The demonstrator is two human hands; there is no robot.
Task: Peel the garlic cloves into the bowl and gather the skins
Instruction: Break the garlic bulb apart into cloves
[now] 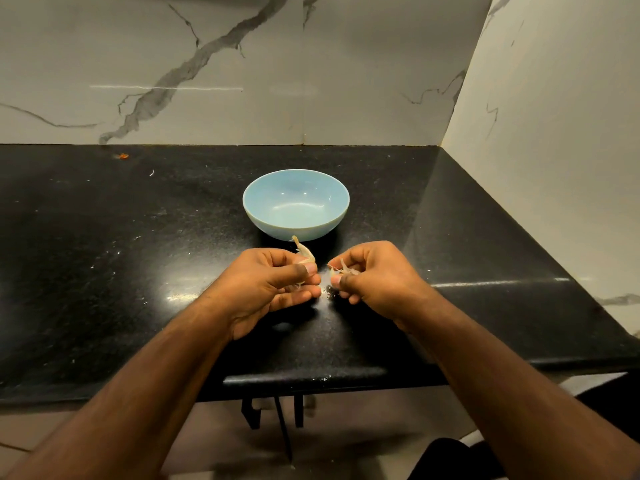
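Head view: a pale garlic clove (304,253) with papery skin trailing upward sits pinched in the left hand (273,289), between thumb and curled fingers, just in front of the bowl. Close beside it, the right hand (375,280) pinches a torn scrap of dry garlic skin (343,270) in its fingertips. Both hands hover above the black speckled stone countertop (138,258). Just beyond them stands a round light-blue ceramic bowl (263,216). Behind rises a white marble-patterned wall (346,64) with grey veins.
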